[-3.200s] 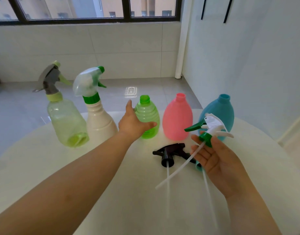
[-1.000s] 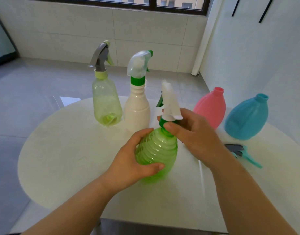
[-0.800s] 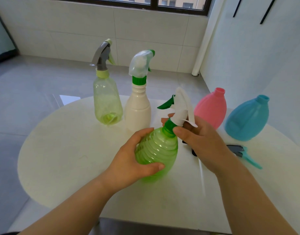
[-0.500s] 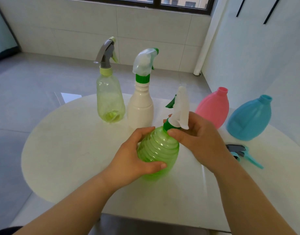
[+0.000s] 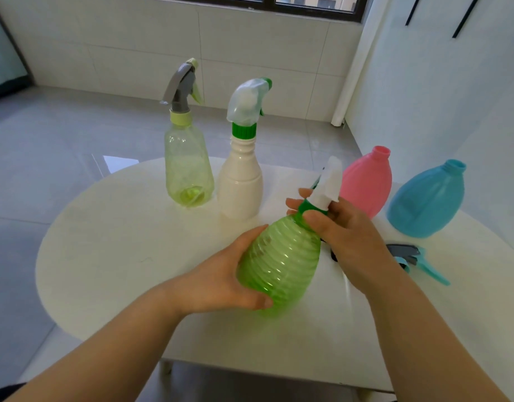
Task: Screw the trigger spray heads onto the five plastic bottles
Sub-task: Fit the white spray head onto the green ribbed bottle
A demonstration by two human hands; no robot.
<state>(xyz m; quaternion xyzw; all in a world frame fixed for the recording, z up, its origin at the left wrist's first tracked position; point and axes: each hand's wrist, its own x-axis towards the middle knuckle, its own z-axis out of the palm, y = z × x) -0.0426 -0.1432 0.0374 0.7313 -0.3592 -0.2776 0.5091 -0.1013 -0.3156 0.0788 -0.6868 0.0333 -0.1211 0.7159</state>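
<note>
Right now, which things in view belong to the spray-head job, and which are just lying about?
In the job:
- green ribbed bottle, held by the left hand
- white trigger head, its green collar in the right hand
- pink bottle and blue bottle, uncapped
- loose teal head

Already capped:
- clear yellowish bottle
- cream bottle

Nothing unrelated shows.

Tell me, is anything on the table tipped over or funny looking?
Nothing is spilled or broken. The green bottle leans only because the left hand tilts it while the right hand grips its spray head. The pink bottle and blue bottle are open-topped; one loose spray head lies flat.
</note>
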